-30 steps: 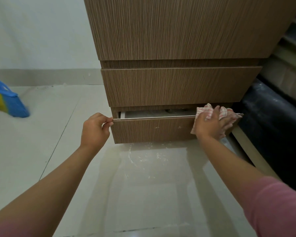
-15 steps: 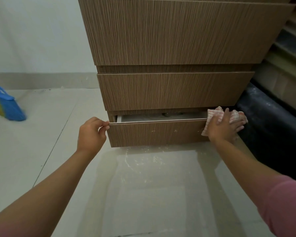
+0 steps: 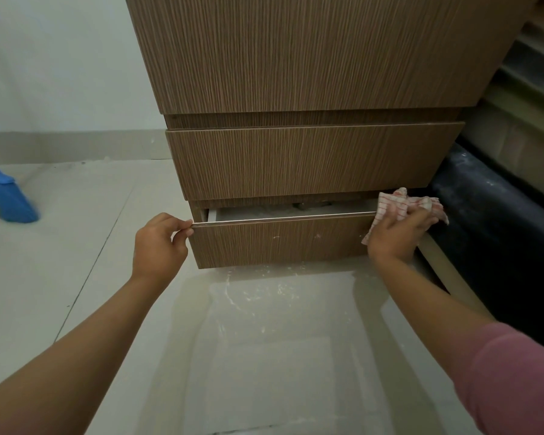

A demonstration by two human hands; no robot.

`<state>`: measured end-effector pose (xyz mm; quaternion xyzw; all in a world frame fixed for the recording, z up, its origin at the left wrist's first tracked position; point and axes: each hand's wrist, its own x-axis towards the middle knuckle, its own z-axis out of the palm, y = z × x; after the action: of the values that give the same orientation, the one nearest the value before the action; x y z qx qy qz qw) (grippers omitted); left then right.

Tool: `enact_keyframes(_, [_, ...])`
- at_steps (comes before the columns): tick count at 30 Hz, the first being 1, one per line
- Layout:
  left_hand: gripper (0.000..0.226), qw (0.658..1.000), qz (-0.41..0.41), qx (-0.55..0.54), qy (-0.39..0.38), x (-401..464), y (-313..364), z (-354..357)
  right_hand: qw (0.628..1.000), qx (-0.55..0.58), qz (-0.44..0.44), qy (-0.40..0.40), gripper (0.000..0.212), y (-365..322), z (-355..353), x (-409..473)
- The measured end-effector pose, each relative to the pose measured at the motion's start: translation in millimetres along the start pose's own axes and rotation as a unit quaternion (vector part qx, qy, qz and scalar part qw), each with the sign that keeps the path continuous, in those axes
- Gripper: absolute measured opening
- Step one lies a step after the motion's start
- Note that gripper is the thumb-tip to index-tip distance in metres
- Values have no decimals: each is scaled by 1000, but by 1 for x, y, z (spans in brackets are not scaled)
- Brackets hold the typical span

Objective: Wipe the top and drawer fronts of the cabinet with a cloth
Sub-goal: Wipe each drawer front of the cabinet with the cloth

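A brown wood-grain cabinet point(image 3: 311, 58) stands before me with three drawer fronts. The bottom drawer point(image 3: 280, 243) is pulled out a little, showing a pale inside. My left hand point(image 3: 157, 246) pinches the top left corner of that drawer's front. My right hand point(image 3: 396, 233) holds a white cloth with red checks point(image 3: 399, 204) bunched against the drawer's top right corner. The middle drawer point(image 3: 311, 158) is closed. The cabinet's top is out of view.
Pale floor tiles point(image 3: 264, 356) in front carry white dust streaks below the drawer. A blue and yellow broom head point(image 3: 4, 199) lies at the far left. A dark dusty roll point(image 3: 484, 221) and steps point(image 3: 531, 73) sit right of the cabinet.
My right hand slid the cloth rightward along the drawer's top edge to its corner. My left hand kept its pinch on the left corner. The view shifted slightly.
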<state>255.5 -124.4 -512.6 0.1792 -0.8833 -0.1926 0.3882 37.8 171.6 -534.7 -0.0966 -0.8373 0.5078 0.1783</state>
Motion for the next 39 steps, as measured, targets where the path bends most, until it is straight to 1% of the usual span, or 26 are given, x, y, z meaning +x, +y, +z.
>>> enact_keyframes(3, [8,1000,0,-1,0,-1,1,0,998,-45,-38,-3,38,2,1,-4])
enact_keyframes(5, [8,1000,-4,-2,1,-1,1,0,996,-69,-49,4,39,0,-2,-11])
enact_keyframes(8, [7,1000,-6,-2,1,-1,1,0,995,-81,-57,24,35,1,-7,-13])
enact_keyframes(12, [8,1000,-9,2,-3,-1,1,0,995,-84,-50,26,32,-2,-14,-6])
enact_keyframes(15, [8,1000,-11,2,-3,-2,2,0,991,-91,-75,70,27,-7,-20,-7])
enact_keyframes(16, [8,1000,-12,2,-2,-2,2,0,989,-95,-81,74,24,-9,-21,-6])
enact_keyframes(20, [8,1000,-17,-2,-1,-1,3,0,992,-79,-87,41,22,-10,-21,-1])
enact_keyframes(28, [8,1000,-24,-4,0,-2,3,0,985,-107,-132,24,36,0,-20,-9])
enact_keyframes(33, [8,1000,-24,-4,2,-2,3,0,980,-133,-145,13,37,10,-19,-7])
enact_keyframes(36, [8,1000,-23,-4,1,-2,3,1,980,-123,-156,4,39,15,-20,-2])
enact_keyframes(39, [7,1000,-21,-2,1,-3,2,1,985,-92,-148,-1,40,18,-22,2])
